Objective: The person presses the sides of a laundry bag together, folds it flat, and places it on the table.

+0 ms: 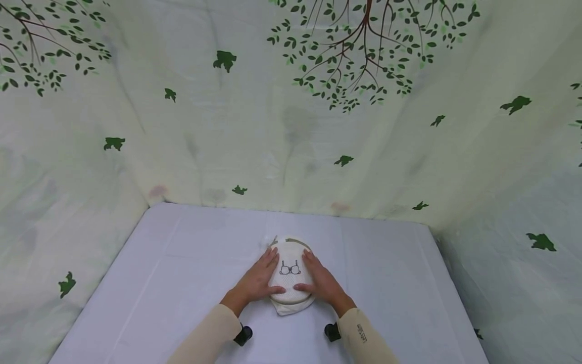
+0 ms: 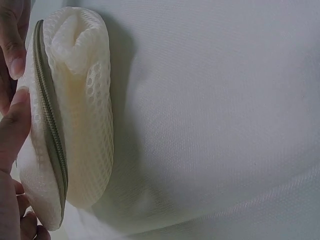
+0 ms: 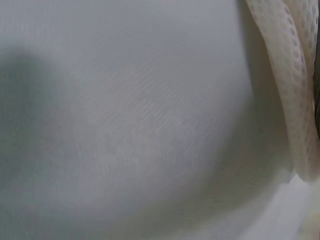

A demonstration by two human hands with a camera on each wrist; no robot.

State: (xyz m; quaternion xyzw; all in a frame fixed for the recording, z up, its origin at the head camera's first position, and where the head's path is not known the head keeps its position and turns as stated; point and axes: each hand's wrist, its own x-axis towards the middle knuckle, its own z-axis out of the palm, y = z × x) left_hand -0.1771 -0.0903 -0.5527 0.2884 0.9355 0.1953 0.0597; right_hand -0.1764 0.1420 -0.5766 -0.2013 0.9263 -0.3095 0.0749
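A cream mesh bra laundry bag with a small bra drawing on its top lies on the white table. My left hand rests on its left side, fingers stretched toward the far rim and thumb across the near part. On the other side my right hand lies the same way, and the two thumbs point at each other. The left wrist view shows the zipper along the edge, with honeycomb mesh bulging below it. In the right wrist view only the bag's mesh side appears; the right hand is outside that view.
The white-covered table spreads out around the bag. Pale curtains printed with leaves and branches enclose it at the back and both sides. A black wrist camera sits under the left sleeve, another camera under the right.
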